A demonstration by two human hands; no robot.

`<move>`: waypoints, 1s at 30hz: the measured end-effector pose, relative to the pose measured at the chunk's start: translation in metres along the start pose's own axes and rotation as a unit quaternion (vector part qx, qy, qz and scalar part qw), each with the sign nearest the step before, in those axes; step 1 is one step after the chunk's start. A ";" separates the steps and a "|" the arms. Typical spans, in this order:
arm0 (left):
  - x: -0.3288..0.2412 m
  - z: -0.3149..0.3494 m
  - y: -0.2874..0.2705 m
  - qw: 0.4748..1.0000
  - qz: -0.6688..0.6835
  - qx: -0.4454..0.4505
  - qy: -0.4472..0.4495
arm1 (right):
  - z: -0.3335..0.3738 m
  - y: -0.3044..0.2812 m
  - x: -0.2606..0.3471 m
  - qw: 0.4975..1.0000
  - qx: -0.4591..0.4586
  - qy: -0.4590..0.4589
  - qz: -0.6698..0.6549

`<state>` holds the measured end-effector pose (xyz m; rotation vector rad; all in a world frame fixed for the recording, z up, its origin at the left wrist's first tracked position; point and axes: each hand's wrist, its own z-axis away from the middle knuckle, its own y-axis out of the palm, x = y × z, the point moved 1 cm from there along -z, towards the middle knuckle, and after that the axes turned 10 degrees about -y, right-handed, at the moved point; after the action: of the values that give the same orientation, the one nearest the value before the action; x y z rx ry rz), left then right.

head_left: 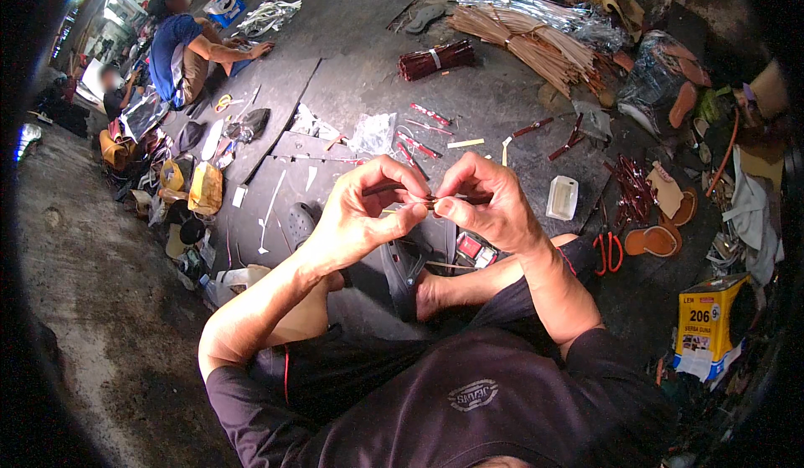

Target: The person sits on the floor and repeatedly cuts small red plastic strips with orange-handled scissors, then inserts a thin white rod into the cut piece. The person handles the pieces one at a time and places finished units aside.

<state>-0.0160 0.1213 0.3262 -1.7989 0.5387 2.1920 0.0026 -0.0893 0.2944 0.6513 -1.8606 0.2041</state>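
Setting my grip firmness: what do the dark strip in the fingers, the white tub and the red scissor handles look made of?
Dark strip: perhaps leather or plastic; it looks thin and dark, but too little shows to settle material or finish.
White tub: probably smooth plastic, judging by its thin walls and rounded corners.
Red scissor handles: likely plastic or plastic-coated, given their even, bright colour.

Pinched piece (pixel 431 203) — too small to tell, clog (pixel 301 218) — partly behind left wrist (pixel 320 254)
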 end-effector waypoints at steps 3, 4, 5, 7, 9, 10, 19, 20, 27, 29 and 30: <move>-0.003 0.000 0.004 0.998 0.001 -0.067 -0.018 | -0.001 0.000 -0.001 0.990 -0.023 -0.048 0.131; -0.005 -0.001 0.007 0.995 0.001 -0.100 -0.024 | -0.002 0.000 -0.001 0.979 -0.035 -0.072 0.189; -0.005 -0.001 0.008 0.993 -0.016 -0.116 -0.022 | -0.003 0.001 -0.002 0.969 -0.038 -0.099 0.221; -0.005 -0.001 0.011 0.988 -0.047 -0.144 -0.020 | -0.001 0.002 -0.003 0.946 -0.048 -0.149 0.284; -0.010 -0.001 0.011 0.985 -0.076 -0.147 -0.040 | -0.001 0.002 -0.003 0.948 -0.046 -0.153 0.274; -0.010 -0.001 0.010 0.984 -0.087 -0.148 -0.043 | -0.001 0.003 -0.002 0.945 -0.037 -0.159 0.282; -0.011 -0.003 0.003 0.995 -0.045 -0.081 -0.044 | -0.001 0.004 -0.001 0.980 -0.048 -0.101 0.164; -0.011 -0.004 0.002 0.995 -0.036 -0.079 -0.054 | -0.006 0.002 0.000 0.956 -0.035 -0.165 0.241; 0.001 -0.005 0.002 0.996 0.047 -0.063 -0.043 | -0.008 0.005 0.004 0.858 -0.037 -0.286 0.425; 0.002 -0.005 0.002 0.995 0.052 -0.064 -0.049 | -0.009 0.006 0.004 0.852 -0.029 -0.296 0.430; 0.002 -0.005 0.003 0.995 0.057 -0.066 -0.052 | -0.010 0.006 0.004 0.853 -0.029 -0.299 0.427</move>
<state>-0.0131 0.1164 0.3238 -1.7442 0.4958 2.4348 0.0061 -0.0810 0.3032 -0.2541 -2.6594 0.5660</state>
